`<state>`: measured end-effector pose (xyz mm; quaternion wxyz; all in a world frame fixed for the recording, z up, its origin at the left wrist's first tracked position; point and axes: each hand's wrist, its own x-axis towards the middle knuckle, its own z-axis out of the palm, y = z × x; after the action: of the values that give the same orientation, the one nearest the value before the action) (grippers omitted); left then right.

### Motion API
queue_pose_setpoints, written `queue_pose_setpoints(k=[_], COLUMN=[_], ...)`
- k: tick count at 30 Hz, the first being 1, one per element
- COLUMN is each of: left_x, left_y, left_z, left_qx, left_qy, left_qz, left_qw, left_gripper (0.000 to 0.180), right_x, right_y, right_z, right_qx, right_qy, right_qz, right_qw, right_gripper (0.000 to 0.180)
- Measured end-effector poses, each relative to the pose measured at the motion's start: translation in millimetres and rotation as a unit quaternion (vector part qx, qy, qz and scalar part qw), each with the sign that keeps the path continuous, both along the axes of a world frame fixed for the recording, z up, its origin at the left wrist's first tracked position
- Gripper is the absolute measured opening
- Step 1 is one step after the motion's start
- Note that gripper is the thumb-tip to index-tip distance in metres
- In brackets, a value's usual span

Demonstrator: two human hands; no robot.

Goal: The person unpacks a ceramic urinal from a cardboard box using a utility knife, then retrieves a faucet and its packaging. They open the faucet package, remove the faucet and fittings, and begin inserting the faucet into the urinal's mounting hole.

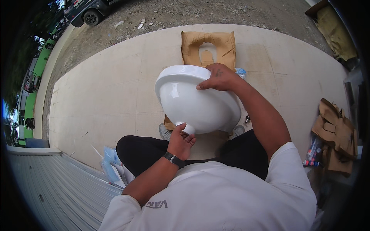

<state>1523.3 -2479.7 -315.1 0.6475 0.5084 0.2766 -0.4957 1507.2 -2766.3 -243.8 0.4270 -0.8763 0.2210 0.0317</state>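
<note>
A glossy white ceramic basin is tilted on its side in front of me, between my knees, with its rounded underside toward me. My right hand grips its rim at the upper right, thumb on the outer wall and fingers over the edge. Low on the basin, my left hand is closed around the short outlet stub, thumb on top and fingers curled beneath. The inside of the basin faces away and is hidden. How its lower edge rests is hidden too.
A brown cardboard piece with a cut-out lies beyond the basin, blue plastic beside it. Torn cardboard and tubes lie at right. A small dark part is near my right shoe. Blue-white plastic sits at left.
</note>
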Motion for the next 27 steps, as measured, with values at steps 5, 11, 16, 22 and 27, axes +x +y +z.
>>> queue_pose_setpoints(k=[5,11,16,22,27], left_x=[26.1,80.0,101.3,105.2,134.7], left_y=[-13.5,-50.0,-61.1,-59.4,-59.2], left_z=[40.5,46.0,15.3,-49.4,-102.3], left_qx=[-0.043,-0.032,0.015,0.059,0.094], left_qy=[-0.156,-0.274,-0.273,-0.194,-0.134], left_qz=[-0.062,-0.117,-0.212,-0.224,-0.257], left_qw=[0.985,0.954,0.938,0.953,0.952], left_gripper=[0.062,0.077,0.066,0.071,0.067], right_x=[-34.0,-50.0,-60.3,-46.6,-18.6], right_y=[28.2,66.3,82.4,95.0,113.6], right_z=[83.5,98.0,60.0,-7.7,-59.2], right_qx=[-0.027,-0.041,-0.007,0.012,0.006], right_qy=[-0.127,-0.163,-0.125,-0.053,-0.023], right_qz=[-0.023,-0.069,-0.161,-0.197,-0.193], right_qw=[0.991,0.983,0.979,0.979,0.981], right_gripper=[0.07,0.078,0.078,0.076,0.071])
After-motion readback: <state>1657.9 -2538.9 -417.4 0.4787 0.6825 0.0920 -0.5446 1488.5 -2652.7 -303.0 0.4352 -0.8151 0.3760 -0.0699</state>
